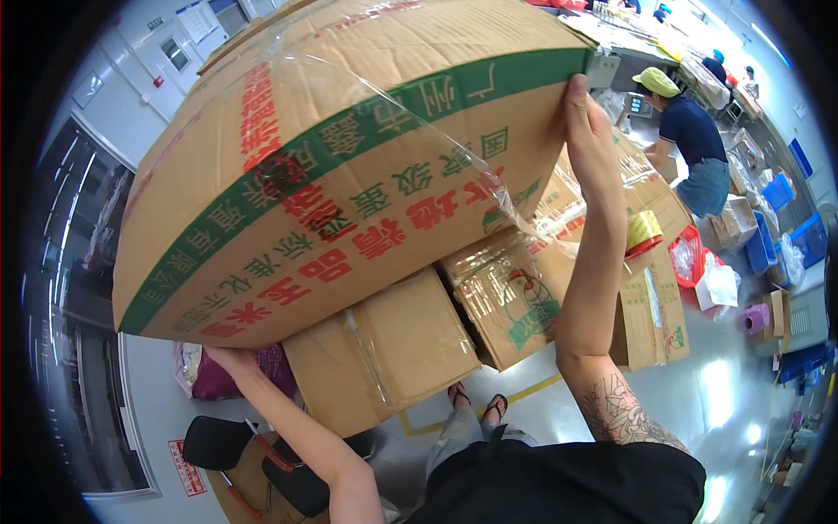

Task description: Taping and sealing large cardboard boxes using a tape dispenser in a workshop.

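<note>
A large brown cardboard box (pixel 375 175) with a green band, red and green print and clear tape fills the upper middle, tilted. My right hand (pixel 589 127) grips its right edge, the thumb on the printed side and the other fingers hidden behind. Under the box's lower left corner is my left hand (pixel 230 359), supporting it with its fingers mostly out of sight. Just below stand a taped plain carton (pixel 393 336) and a carton with a green and red print (pixel 511 297), side by side with a dark gap between them.
More cartons (pixel 655 319) stand to the right, a roll of yellowish tape (pixel 643 232) among them. Beyond are a red basket (pixel 686 255), blue bins (pixel 761 237) and a co-worker (pixel 694 140) in a yellow cap. A black chair (pixel 214 443) stands at lower left.
</note>
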A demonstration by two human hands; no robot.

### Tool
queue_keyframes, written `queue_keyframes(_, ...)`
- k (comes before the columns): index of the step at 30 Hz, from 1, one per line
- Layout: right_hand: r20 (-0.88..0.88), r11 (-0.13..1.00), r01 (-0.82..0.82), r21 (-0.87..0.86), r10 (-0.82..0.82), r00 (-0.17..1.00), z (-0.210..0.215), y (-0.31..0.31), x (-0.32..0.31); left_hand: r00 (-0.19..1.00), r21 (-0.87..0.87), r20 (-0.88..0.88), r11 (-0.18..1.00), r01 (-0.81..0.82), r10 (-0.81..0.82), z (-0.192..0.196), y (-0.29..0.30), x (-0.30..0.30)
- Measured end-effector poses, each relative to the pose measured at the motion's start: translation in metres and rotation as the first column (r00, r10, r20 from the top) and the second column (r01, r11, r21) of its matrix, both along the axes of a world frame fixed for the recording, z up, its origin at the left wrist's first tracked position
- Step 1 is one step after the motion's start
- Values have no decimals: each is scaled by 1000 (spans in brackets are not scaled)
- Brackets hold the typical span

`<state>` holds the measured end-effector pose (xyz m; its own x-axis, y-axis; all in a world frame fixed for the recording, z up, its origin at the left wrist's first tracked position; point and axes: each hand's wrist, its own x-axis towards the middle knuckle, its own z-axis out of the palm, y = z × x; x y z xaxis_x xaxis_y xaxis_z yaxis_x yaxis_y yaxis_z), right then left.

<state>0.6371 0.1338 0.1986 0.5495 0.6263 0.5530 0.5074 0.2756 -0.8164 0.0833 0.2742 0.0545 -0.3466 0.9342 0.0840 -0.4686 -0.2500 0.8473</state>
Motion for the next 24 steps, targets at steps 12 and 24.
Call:
queue_keyframes(12,-31,994,-107,1,107,994,8,-11,19,998,-10,70,1000,9,-8,1,-4,-9)
queue_keyframes(24,529,832,275,-482,26,848,-63,-275,102,494,731,-564,678,-75,662,178,-88,48)
